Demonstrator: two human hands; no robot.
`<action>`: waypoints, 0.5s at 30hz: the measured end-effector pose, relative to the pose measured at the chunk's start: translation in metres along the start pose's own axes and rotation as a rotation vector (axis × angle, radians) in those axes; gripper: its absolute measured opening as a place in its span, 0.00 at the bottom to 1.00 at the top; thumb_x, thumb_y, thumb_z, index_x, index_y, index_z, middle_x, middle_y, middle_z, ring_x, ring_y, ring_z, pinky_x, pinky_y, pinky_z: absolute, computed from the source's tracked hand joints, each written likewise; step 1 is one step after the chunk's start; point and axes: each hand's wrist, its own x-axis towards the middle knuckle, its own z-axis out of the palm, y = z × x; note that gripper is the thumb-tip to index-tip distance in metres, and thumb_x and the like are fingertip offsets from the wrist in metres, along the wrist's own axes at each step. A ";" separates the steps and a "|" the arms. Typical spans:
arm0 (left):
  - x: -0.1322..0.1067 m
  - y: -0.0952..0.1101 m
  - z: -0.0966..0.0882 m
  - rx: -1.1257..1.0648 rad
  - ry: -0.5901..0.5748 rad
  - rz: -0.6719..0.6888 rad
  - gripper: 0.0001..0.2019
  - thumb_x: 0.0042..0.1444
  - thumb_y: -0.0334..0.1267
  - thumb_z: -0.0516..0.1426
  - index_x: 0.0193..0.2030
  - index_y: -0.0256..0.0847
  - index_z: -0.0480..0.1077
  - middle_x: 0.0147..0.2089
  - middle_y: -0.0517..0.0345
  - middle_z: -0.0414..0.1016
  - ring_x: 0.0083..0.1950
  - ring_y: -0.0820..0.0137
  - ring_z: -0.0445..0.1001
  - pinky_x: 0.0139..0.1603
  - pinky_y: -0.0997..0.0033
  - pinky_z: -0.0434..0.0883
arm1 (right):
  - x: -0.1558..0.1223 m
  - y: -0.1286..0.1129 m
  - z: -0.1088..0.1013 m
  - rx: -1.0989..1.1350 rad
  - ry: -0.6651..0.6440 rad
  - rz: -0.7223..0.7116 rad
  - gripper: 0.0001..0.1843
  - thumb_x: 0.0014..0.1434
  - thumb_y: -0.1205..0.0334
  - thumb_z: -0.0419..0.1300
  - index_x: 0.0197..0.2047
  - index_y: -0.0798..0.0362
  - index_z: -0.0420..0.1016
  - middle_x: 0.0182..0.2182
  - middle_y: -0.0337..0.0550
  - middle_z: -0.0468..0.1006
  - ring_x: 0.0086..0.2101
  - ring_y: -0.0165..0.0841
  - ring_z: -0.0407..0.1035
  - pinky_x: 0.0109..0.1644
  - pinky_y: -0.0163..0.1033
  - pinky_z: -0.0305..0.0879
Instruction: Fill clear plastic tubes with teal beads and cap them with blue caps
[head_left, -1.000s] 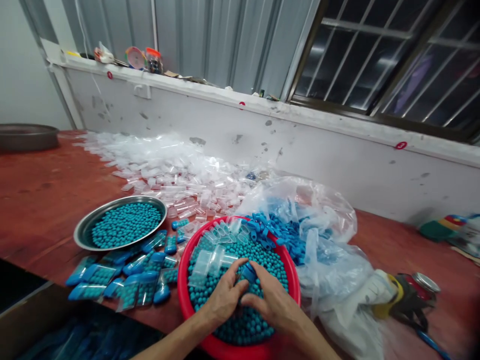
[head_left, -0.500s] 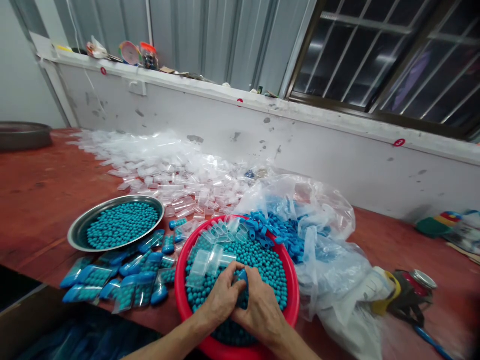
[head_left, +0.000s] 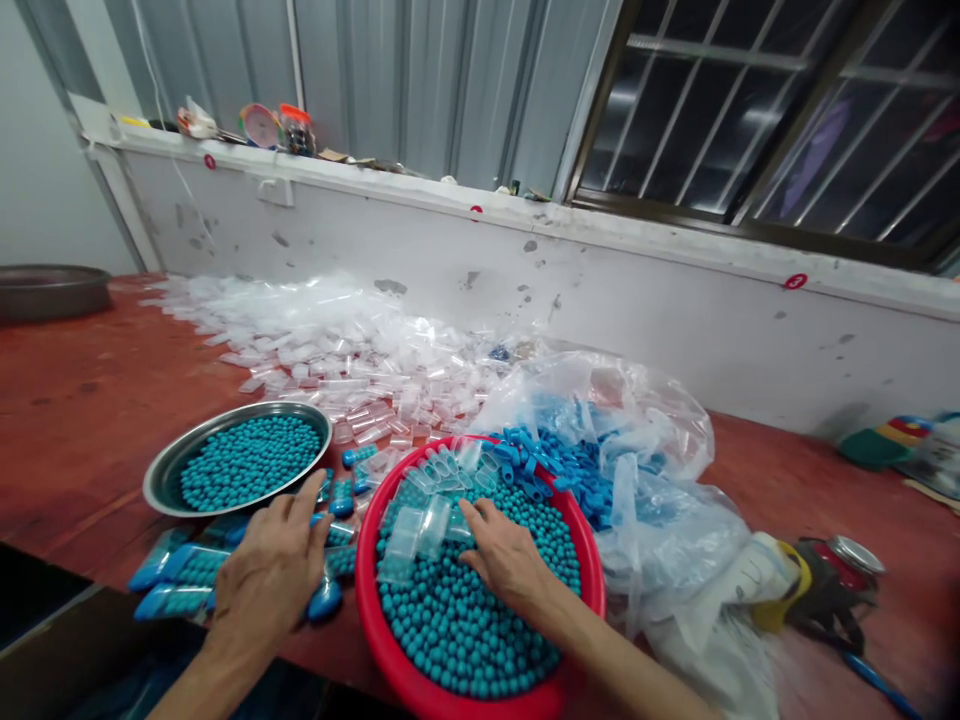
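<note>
My left hand (head_left: 274,560) is over the filled clear packs with blue caps (head_left: 184,568), left of the red basin (head_left: 367,580). Its thumb and index finger are apart, and its palm side is hidden. My right hand (head_left: 506,555) reaches over the basin, thumb and fingers parted around the near end of a clear plastic case. Teal beads (head_left: 472,635) fill the basin. Empty clear cases (head_left: 403,540) lie on the beads, with more at the basin's far rim.
A metal bowl of teal beads (head_left: 251,462) stands at left. Behind spreads a heap of clear cases (head_left: 360,360). Blue caps (head_left: 559,460) spill from a plastic bag (head_left: 675,520) right of the basin. Farther right is a red jar with a metal lid (head_left: 851,560).
My hands were together over the basin around a blue-capped piece. They have parted: the left moved left over the filled packs, the right moved up toward the clear cases.
</note>
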 end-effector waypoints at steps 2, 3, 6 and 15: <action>-0.007 0.013 0.006 -0.204 -0.075 0.020 0.20 0.56 0.43 0.43 0.51 0.38 0.63 0.43 0.47 0.72 0.43 0.60 0.70 0.44 0.63 0.65 | 0.009 -0.002 0.007 -0.068 -0.013 -0.023 0.25 0.54 0.69 0.55 0.56 0.53 0.57 0.46 0.50 0.67 0.41 0.39 0.68 0.39 0.40 0.67; -0.010 0.023 0.011 -0.337 -0.159 0.017 0.19 0.56 0.43 0.44 0.50 0.39 0.64 0.40 0.51 0.73 0.39 0.63 0.71 0.41 0.67 0.66 | 0.011 -0.002 0.010 -0.081 -0.014 -0.025 0.22 0.55 0.70 0.52 0.54 0.54 0.59 0.44 0.50 0.68 0.39 0.38 0.68 0.38 0.39 0.67; -0.018 0.055 0.029 -0.636 -0.343 -0.054 0.18 0.54 0.43 0.46 0.49 0.38 0.64 0.28 0.58 0.71 0.27 0.69 0.70 0.30 0.71 0.66 | 0.009 0.006 0.018 -0.021 0.032 -0.020 0.18 0.58 0.72 0.45 0.51 0.55 0.61 0.41 0.49 0.70 0.38 0.36 0.69 0.40 0.38 0.67; -0.018 0.096 0.067 -0.698 -0.473 -0.106 0.23 0.52 0.35 0.47 0.56 0.36 0.54 0.44 0.49 0.69 0.44 0.64 0.70 0.45 0.64 0.65 | -0.013 0.021 0.015 0.495 0.169 0.131 0.14 0.58 0.68 0.47 0.46 0.55 0.66 0.38 0.46 0.74 0.40 0.36 0.68 0.43 0.40 0.65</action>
